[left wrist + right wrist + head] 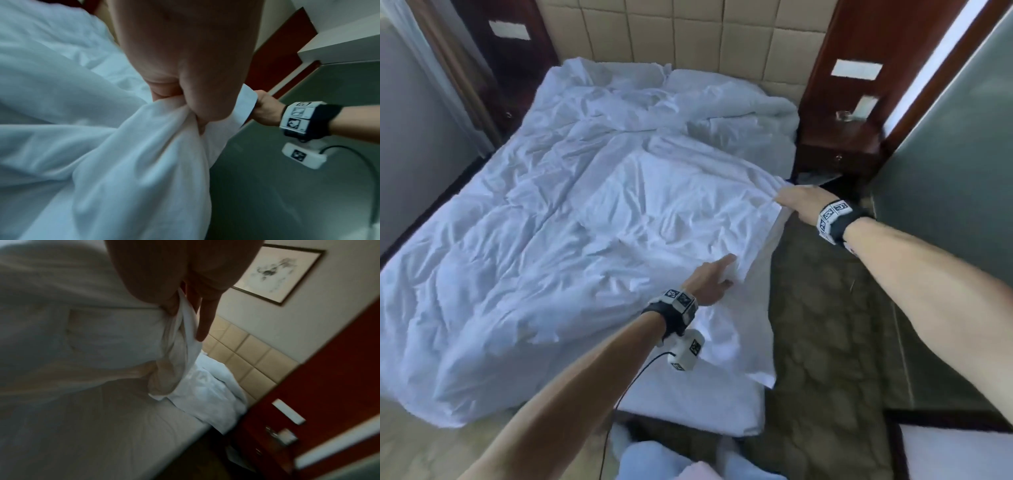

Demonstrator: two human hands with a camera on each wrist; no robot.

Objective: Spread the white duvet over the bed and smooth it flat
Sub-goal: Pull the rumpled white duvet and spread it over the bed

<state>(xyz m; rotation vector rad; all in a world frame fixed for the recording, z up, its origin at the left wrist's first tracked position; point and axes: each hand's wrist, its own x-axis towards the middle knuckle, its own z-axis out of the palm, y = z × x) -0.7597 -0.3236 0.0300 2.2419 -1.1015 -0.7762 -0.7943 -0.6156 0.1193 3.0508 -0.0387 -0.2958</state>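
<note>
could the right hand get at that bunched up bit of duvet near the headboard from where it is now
Probably yes, but not while gripping. The right hand holds the duvet edge; the bunched part lies further up the same bedside, with nothing between except the nightstand alongside.

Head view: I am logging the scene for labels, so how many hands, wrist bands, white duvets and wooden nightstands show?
Hands: 2, the left hand and right hand, each with a grip on the duvet's edge
Wrist bands: 2
White duvet: 1
Wooden nightstand: 1
Total: 6
</note>
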